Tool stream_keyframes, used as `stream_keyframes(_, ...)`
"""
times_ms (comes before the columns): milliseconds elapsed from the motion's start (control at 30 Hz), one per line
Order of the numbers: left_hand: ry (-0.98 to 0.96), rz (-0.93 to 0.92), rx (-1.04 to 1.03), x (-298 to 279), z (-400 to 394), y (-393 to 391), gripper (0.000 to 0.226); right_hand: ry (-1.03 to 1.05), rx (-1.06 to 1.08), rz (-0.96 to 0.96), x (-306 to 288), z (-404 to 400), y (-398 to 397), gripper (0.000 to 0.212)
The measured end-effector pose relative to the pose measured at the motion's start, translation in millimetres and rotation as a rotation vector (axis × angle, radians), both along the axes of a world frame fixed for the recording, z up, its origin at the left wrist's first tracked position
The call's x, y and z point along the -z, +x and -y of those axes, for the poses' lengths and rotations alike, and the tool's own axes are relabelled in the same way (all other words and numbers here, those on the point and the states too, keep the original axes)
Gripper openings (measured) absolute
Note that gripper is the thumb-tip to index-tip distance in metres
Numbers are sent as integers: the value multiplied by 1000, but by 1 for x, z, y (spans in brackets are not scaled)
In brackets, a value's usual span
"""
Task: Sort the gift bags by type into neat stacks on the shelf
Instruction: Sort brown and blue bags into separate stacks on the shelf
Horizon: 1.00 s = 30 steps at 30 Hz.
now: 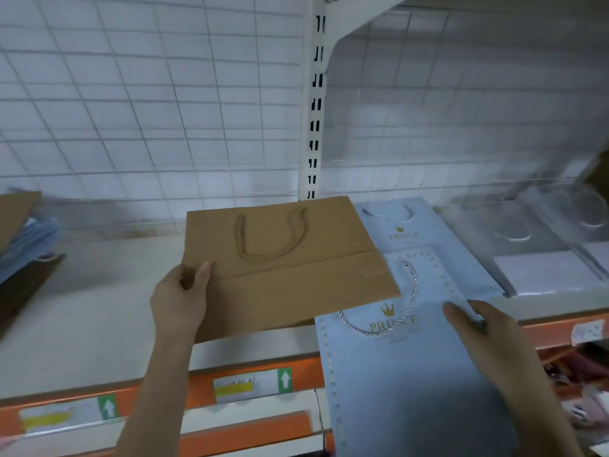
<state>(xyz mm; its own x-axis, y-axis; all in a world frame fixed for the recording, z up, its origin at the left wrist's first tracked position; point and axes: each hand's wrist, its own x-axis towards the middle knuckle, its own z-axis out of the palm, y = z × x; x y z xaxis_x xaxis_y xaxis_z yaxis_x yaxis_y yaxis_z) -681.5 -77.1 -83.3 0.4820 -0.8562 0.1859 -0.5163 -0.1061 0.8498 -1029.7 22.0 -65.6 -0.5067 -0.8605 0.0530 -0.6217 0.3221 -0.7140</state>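
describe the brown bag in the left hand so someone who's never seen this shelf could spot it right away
Find the white slotted upright between the two shelf bays. At its foot a flat brown kraft paper bag lies tilted, with the left hand pinching its near left corner. Unlike the pale blue bags printed with gold crowns beside it, it is plain brown, with a matching twisted paper handle.

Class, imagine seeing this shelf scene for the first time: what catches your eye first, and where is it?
A flat brown paper bag sits mid-frame, its left corner gripped by the left hand. To its right, the right hand rests on a pale blue bag with a gold crown, overhanging the shelf.
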Motion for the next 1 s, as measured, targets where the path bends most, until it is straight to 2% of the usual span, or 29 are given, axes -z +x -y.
stream_keyframes(200, 126, 191, -27, 1, 12, 2, 38, -27, 32, 5, -6, -1, 2, 37)
stream_keyframes(433, 191, 346, -61, 6, 13, -6, 44, -75, 132, -53, 3, -4, -5, 60)
stream_keyframes(567, 202, 375, -57, 4, 14, -7, 46, -147, 133, -57, 0, -5, -9, 34)
stream_keyframes(700, 144, 306, -32, 0, 14, -8, 44, -197, 90, -74, -11, 2, -16, 29)
stream_keyframes(833, 89, 145, -1, -6, 12, -11, 40, -197, 62, -105, -15, 22, -39, 24)
stream_keyframes(933, 101, -30, -22, -7, 6, -18, 43, -213, 35, -108, -15, 42, -60, 33)
stream_keyframes(1000, 114, -55, -39, -7, 0, -24, 46, -201, 29, -104, -17, 60, -72, 38)
